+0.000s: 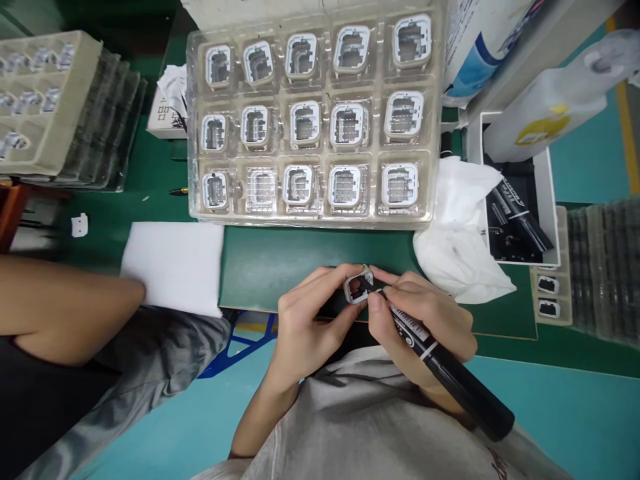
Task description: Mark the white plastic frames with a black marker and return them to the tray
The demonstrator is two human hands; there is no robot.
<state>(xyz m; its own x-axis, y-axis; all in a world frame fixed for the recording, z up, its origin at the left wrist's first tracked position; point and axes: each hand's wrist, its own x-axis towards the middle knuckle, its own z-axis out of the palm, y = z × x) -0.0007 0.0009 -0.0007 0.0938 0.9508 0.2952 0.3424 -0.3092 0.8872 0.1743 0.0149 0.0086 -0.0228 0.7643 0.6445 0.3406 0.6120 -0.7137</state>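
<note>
My left hand pinches a small white plastic frame with rounded corners, held near the table's front edge. My right hand grips a thick black marker pen, its writing end pointing into the frame's opening. Whether the tip touches the inner wall cannot be made out, as fingers partly cover it. Beyond my hands lies a clear plastic tray with rows of similar white frames in its pockets. One pocket in the nearest row holds no frame.
White cloths and a white box with another marker and a bottle stand right. Stacked trays are at far left and far right. A co-worker's arm is beside a folded white cloth.
</note>
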